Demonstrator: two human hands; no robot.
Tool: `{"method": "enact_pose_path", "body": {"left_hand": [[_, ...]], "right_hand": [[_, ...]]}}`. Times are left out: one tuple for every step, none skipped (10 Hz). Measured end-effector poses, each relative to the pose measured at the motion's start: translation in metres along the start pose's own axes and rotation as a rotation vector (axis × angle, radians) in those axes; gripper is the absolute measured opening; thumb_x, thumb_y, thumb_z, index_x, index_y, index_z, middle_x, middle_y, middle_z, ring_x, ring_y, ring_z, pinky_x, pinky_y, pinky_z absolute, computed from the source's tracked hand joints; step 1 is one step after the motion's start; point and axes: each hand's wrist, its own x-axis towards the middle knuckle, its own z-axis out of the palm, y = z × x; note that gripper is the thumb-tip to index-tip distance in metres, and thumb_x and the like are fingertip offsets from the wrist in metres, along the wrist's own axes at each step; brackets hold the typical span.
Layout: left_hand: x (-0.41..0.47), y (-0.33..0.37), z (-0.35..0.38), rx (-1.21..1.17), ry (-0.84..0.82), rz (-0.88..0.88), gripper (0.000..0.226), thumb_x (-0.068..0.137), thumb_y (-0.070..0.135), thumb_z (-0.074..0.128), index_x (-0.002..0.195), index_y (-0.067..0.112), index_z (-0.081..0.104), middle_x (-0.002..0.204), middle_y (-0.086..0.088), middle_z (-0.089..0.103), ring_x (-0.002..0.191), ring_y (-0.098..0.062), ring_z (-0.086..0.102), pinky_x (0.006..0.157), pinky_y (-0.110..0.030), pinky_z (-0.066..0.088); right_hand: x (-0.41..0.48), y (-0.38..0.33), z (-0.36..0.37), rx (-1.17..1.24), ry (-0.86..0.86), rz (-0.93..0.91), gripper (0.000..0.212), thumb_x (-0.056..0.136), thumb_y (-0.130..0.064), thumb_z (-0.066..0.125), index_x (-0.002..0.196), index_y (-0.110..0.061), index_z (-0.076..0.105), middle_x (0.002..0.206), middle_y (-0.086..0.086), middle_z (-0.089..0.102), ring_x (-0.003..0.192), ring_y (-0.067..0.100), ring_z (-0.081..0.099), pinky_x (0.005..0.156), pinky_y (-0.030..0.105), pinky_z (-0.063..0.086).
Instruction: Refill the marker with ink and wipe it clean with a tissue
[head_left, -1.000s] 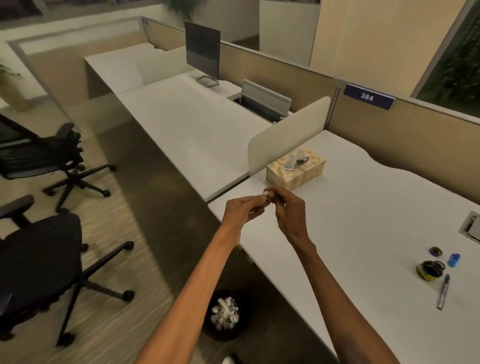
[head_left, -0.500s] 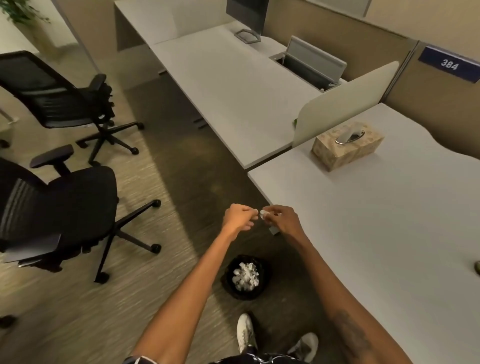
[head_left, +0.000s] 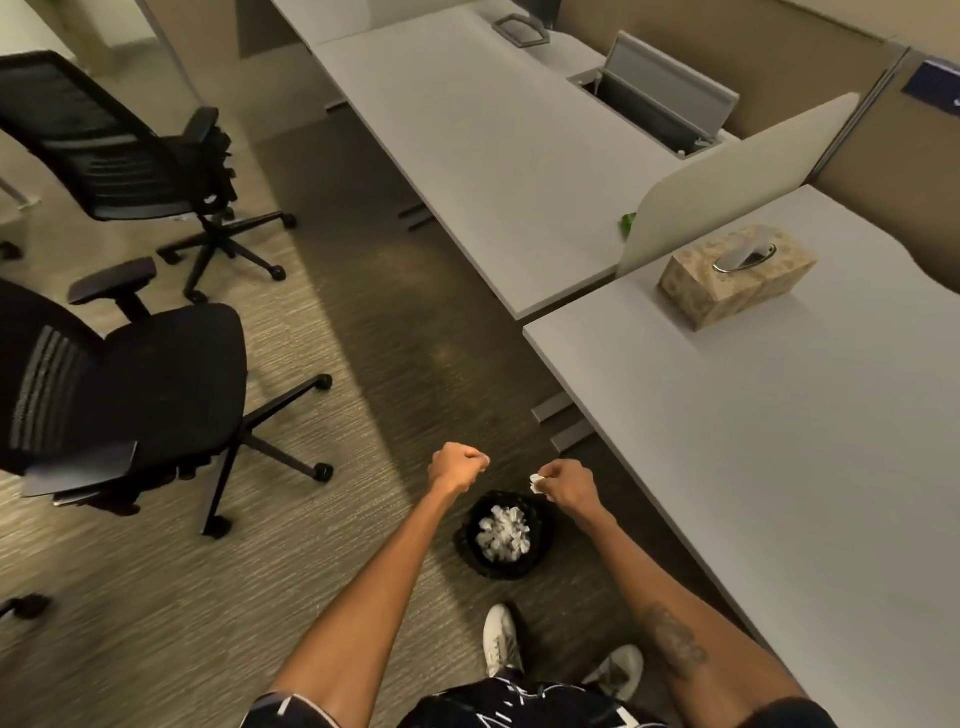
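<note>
Tissue wad (head_left: 535, 481) is pinched in the right hand (head_left: 570, 487), near the black wastebasket (head_left: 469, 543). The left hand (head_left: 457, 468) is clenched; I cannot tell whether it holds anything.

One black office chair (head_left: 171, 384) stands on the carpet (head_left: 363, 364) before a second chair (head_left: 130, 156), and a black bin (head_left: 543, 541) sits off the worktop's (head_left: 779, 467) left edge.

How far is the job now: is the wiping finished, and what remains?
Done, seemingly: the bin on the floor holds many crumpled tissues. In hand: the right hand pinches a small white wad near it; the left hand is curled, contents unclear. Left: dropping the wad. The marker is out of view, so unchecked.
</note>
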Motion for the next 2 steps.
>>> {"method": "enact_pose_path", "body": {"left_hand": [[0.009,-0.0136,0.0018,-0.001,-0.02,-0.037,0.014,0.089,0.026,0.069,0.097,0.021,0.078,0.096,-0.005,0.078,0.089,-0.022,0.075,0.084,-0.037,0.061],[0.0151,-0.0163,0.0037,-0.004,-0.015,-0.04,0.014,0.088,0.025,0.069,0.097,0.02,0.078,0.095,-0.005,0.079,0.088,-0.022,0.075,0.084,-0.037,0.062]], "right_hand": [[0.004,0.0023,0.0096,0.031,-0.048,0.01,0.028,0.086,-0.015,0.072,0.113,-0.01,0.068,0.107,0.006,0.069,0.097,0.02,0.068,0.09,0.034,0.055],[0.0118,0.0016,0.0111,0.068,-0.015,-0.011,0.034,0.086,-0.018,0.071,0.119,-0.011,0.066,0.114,0.007,0.069,0.1,0.022,0.068,0.094,0.039,0.055]]}}
